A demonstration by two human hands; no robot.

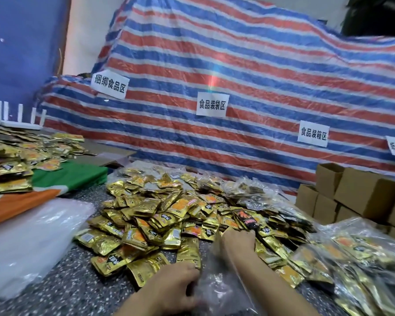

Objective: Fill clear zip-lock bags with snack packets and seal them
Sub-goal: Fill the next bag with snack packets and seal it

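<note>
A big heap of gold snack packets [164, 215] covers the speckled table in front of me. A clear zip-lock bag [217, 290] lies near the front edge, blurred. My left hand [173, 286] grips the bag's left edge, fingers curled. My right hand [237, 240] reaches over the bag into the near side of the heap, fingers bent down among the packets; whether it holds any is hidden. Filled clear bags of packets [360, 258] are piled at the right.
A stack of empty clear bags [32, 236] lies at the left, beside green and orange cloth [62, 179] bearing more gold packets [14, 160]. Brown cartons [356, 195] stand at the right. A striped tarpaulin [237, 76] with paper signs rises behind.
</note>
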